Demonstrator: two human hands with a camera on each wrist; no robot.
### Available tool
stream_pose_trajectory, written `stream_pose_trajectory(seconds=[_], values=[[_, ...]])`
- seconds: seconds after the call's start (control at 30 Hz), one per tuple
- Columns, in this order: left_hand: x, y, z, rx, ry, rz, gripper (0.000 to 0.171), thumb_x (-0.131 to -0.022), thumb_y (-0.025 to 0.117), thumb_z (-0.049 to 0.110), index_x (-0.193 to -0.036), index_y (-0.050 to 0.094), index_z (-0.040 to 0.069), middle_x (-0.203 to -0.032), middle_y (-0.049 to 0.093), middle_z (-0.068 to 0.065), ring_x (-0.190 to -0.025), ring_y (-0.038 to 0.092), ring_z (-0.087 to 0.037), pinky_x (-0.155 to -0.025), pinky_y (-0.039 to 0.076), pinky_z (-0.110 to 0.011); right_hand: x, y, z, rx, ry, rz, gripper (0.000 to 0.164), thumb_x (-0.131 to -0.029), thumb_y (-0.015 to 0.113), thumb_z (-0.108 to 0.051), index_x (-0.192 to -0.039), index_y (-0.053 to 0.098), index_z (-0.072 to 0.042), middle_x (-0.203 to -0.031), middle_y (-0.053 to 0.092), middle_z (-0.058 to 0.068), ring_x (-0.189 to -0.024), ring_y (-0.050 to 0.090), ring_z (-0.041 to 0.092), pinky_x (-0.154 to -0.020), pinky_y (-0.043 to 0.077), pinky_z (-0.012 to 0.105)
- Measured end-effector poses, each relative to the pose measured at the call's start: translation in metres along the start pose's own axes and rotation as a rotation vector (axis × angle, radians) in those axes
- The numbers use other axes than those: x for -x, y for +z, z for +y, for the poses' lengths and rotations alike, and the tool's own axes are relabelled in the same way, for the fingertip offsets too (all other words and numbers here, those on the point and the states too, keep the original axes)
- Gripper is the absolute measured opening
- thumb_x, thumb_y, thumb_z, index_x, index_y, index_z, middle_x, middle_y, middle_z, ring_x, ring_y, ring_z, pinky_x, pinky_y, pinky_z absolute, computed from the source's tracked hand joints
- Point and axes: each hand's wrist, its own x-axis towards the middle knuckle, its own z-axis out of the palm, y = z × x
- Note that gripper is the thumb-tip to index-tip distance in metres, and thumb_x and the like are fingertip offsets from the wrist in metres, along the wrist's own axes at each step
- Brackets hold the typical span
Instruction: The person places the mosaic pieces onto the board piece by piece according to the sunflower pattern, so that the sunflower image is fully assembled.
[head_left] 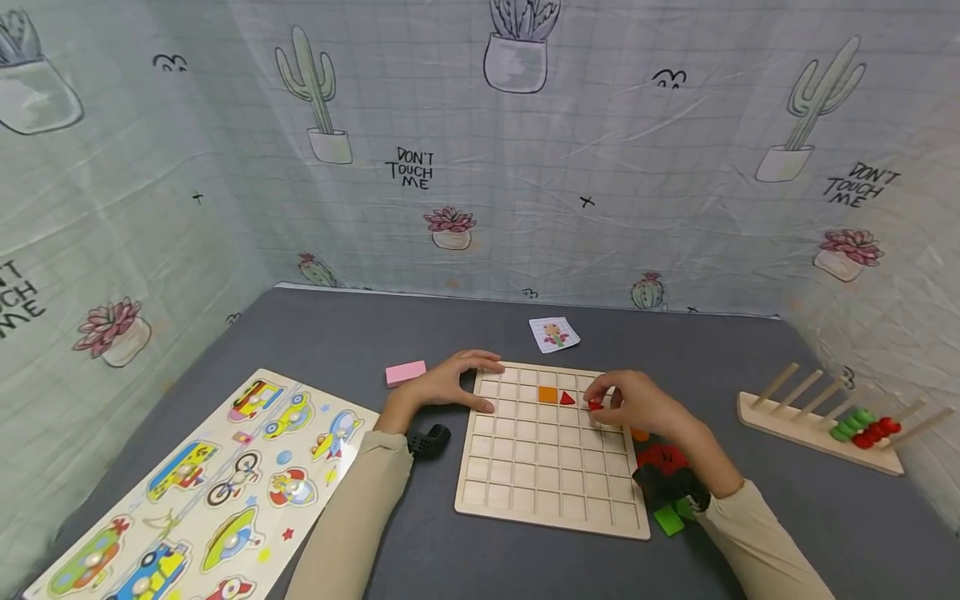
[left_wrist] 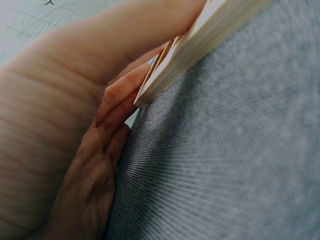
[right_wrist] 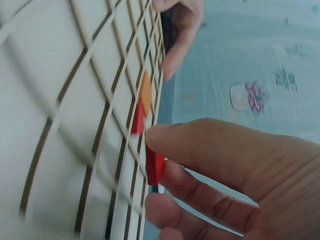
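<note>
Pinching a red piece (right_wrist: 151,169), the right hand (head_left: 636,402) is near the far right corner of the grid board (head_left: 522,467), and the left hand (head_left: 442,383), fingers pretty wide, touches its left edge.

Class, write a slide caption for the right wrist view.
Right hand pinching a red piece at the gridded board, where an orange piece lies.

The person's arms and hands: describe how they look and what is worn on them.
Both arms wear long, plain beige sleeves, the left sleeve and right sleeve ending near the wrist. The left hand and right hand are gloveless. Each wrist carries a black device: a rounded one on the left and a dark one on the right. No markings can be made out.
</note>
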Motion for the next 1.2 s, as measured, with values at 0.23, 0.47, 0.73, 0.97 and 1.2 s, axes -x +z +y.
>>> stream_pose_trajectory(seconds=[0.23,0.47,0.73,0.97,1.2], values=[[0.001,0.000,0.000,0.003,-0.005,-0.002,0.064,-0.079,0.082,0.023,-0.137,0.058,0.016,-0.152,0.040,-0.003,-0.144,0.027,-0.025,-0.115,0.023,-0.050,-0.021,0.013,-0.012,-0.006,-0.048,0.016,0.019,-0.085,0.072,-0.002,-0.103,0.070,0.002,-0.092,0.065,0.010,-0.061,0.051,0.012,-0.055,0.043,0.024],[0.001,0.000,-0.001,-0.006,-0.003,0.004,0.063,-0.079,0.082,0.023,-0.137,0.058,0.015,-0.152,0.040,-0.003,-0.144,0.027,-0.024,-0.116,0.022,-0.049,-0.046,0.028,-0.018,0.002,-0.091,0.028,0.017,-0.083,0.074,-0.001,-0.099,0.071,0.002,-0.088,0.066,0.010,-0.059,0.051,0.011,-0.055,0.043,0.023],[0.000,0.001,-0.002,-0.002,-0.006,-0.002,0.063,-0.080,0.082,0.023,-0.138,0.057,0.015,-0.152,0.040,-0.003,-0.144,0.027,-0.024,-0.116,0.023,-0.049,-0.071,0.039,-0.020,0.041,-0.144,-0.002,0.015,-0.082,0.073,0.001,-0.096,0.071,0.002,-0.087,0.068,0.008,-0.062,0.054,0.006,-0.060,0.047,0.023],[-0.001,0.001,0.000,0.005,0.002,-0.008,0.064,-0.080,0.082,0.022,-0.138,0.057,0.014,-0.152,0.039,-0.003,-0.144,0.026,-0.024,-0.116,0.022,-0.048,-0.077,0.043,-0.022,0.054,-0.138,-0.042,0.012,-0.083,0.071,0.004,-0.095,0.071,0.000,-0.092,0.067,0.010,-0.066,0.056,0.008,-0.064,0.049,0.023],[0.000,0.000,-0.003,-0.001,0.007,-0.008,0.064,-0.080,0.082,0.022,-0.138,0.057,0.014,-0.152,0.039,-0.004,-0.144,0.027,-0.024,-0.116,0.023,-0.049,-0.079,0.045,-0.022,0.055,-0.140,-0.037,0.008,-0.085,0.072,0.001,-0.093,0.071,0.000,-0.091,0.065,0.010,-0.069,0.058,0.013,-0.064,0.050,0.025]])
